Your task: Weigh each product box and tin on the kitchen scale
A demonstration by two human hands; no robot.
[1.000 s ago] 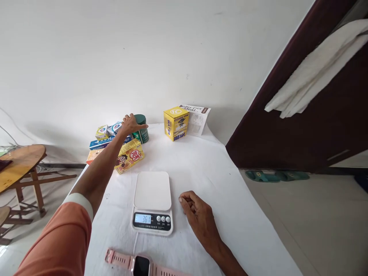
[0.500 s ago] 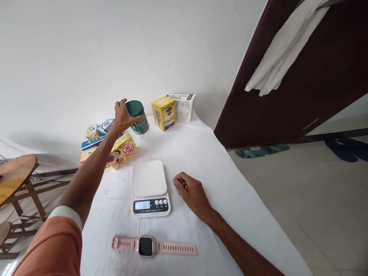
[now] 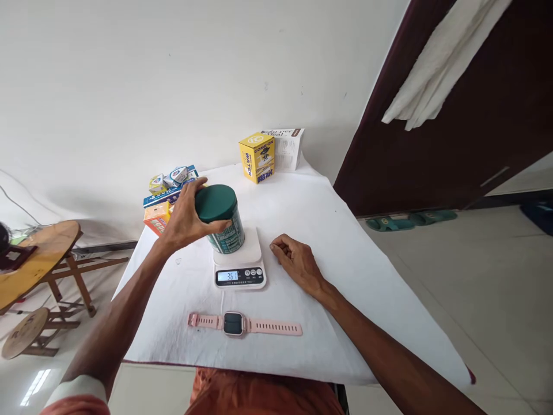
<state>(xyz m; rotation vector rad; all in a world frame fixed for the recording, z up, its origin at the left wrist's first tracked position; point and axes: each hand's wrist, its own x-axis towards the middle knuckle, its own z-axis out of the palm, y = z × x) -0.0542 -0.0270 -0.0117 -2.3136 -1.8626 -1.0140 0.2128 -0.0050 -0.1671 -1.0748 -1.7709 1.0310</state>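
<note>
My left hand (image 3: 185, 222) is closed round a green lidded canister (image 3: 228, 235), thumb on the near side and fingers at the far side. The canister is over the white kitchen scale (image 3: 251, 245); whether it touches the platform I cannot tell. On the scale's lit display (image 3: 228, 276) the digits read 361. My right hand (image 3: 300, 262) rests on the table just right of the scale, its fingers curled in with nothing seen in them. A pink-strapped smartwatch (image 3: 234, 324) lies stretched out in front of the scale.
Behind my left hand are an orange box (image 3: 156, 217), a blue box (image 3: 151, 200) and small cartons (image 3: 176, 176). A yellow box (image 3: 257, 158) and a white box (image 3: 288, 150) stand at the table's back. Wooden stools (image 3: 32, 331) are at left.
My left hand has brought the canister from the back of the table forward and right, over the scale. My right hand stays curled beside the scale. The view has shifted.
</note>
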